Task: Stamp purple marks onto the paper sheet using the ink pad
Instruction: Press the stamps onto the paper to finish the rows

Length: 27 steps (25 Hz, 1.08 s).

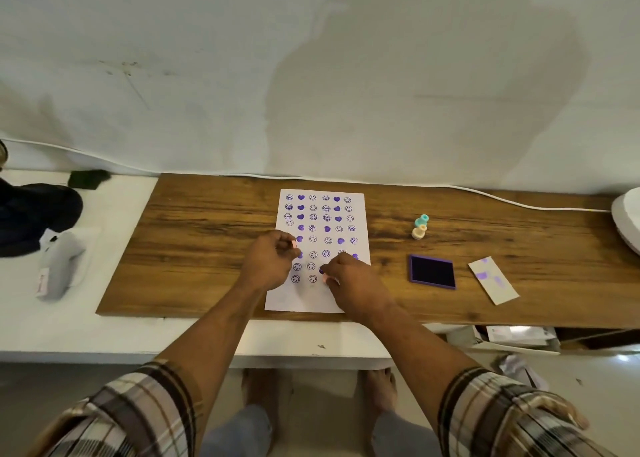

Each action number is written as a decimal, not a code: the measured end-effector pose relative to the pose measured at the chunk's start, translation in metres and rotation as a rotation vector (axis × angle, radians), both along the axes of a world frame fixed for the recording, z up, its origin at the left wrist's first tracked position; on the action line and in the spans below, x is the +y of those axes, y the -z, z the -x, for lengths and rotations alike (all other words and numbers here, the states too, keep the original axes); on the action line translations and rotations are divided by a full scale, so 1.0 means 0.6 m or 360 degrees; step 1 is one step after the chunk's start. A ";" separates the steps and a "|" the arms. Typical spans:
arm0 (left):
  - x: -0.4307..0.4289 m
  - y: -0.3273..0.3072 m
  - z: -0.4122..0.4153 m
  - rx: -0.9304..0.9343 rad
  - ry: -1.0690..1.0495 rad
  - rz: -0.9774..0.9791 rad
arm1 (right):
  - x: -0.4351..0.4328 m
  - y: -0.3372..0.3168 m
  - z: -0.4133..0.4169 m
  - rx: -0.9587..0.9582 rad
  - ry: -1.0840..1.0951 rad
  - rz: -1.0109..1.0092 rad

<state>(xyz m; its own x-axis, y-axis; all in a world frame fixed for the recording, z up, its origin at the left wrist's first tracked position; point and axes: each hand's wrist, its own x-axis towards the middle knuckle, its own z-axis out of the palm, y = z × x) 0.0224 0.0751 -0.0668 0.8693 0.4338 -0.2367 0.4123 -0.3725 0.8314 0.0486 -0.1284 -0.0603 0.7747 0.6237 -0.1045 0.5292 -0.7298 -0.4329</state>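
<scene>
White paper sheet covered in purple smiley and heart marks, flat on grained brown wooden board. Left hand pinches small pink stamp; right hand presses second pink stamp onto sheet. Square purple ink pad open, right of sheet. Pale plaster wall behind.

Your left hand and right hand each pinch a small pink stamp over the paper; the ink pad sits just right.
</scene>
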 end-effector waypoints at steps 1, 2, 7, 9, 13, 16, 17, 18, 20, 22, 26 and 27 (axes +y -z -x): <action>0.001 0.001 -0.001 0.0004 0.0003 -0.0002 | 0.001 0.002 0.001 0.0006 -0.0005 0.0013; 0.002 0.002 -0.002 0.0003 0.0007 -0.0001 | 0.002 0.003 0.003 0.0007 -0.0003 0.0027; 0.003 0.004 -0.002 -0.0003 0.0032 -0.0026 | 0.013 -0.005 -0.001 -0.0102 -0.0178 0.0271; 0.003 0.002 0.001 -0.0004 0.0045 -0.0025 | 0.018 -0.013 -0.002 -0.0147 -0.0251 0.0356; 0.002 0.003 0.001 0.0018 0.0075 -0.0054 | 0.025 -0.019 -0.002 -0.0200 -0.0320 0.0461; 0.001 -0.002 0.003 0.0016 0.0084 -0.0082 | 0.027 -0.020 -0.009 -0.0174 -0.0320 0.0445; -0.001 0.000 0.005 -0.0004 0.0088 -0.0079 | 0.022 -0.021 -0.014 -0.0105 -0.0271 0.0388; -0.003 0.000 0.007 -0.0026 0.0093 -0.0068 | 0.014 -0.022 -0.019 -0.0008 -0.0136 0.0247; -0.005 0.003 0.010 -0.0032 0.0108 -0.0052 | -0.005 -0.028 -0.028 0.0315 0.0441 -0.0354; -0.002 0.004 0.013 -0.0015 0.0128 -0.0006 | -0.022 -0.035 -0.021 0.0781 0.1032 -0.1115; -0.009 -0.021 0.011 -0.0081 0.0089 0.0236 | -0.034 -0.057 -0.001 0.1270 0.1424 -0.1924; -0.017 -0.034 0.006 -0.0116 0.0073 0.0338 | -0.035 -0.068 -0.001 0.1299 0.1421 -0.2003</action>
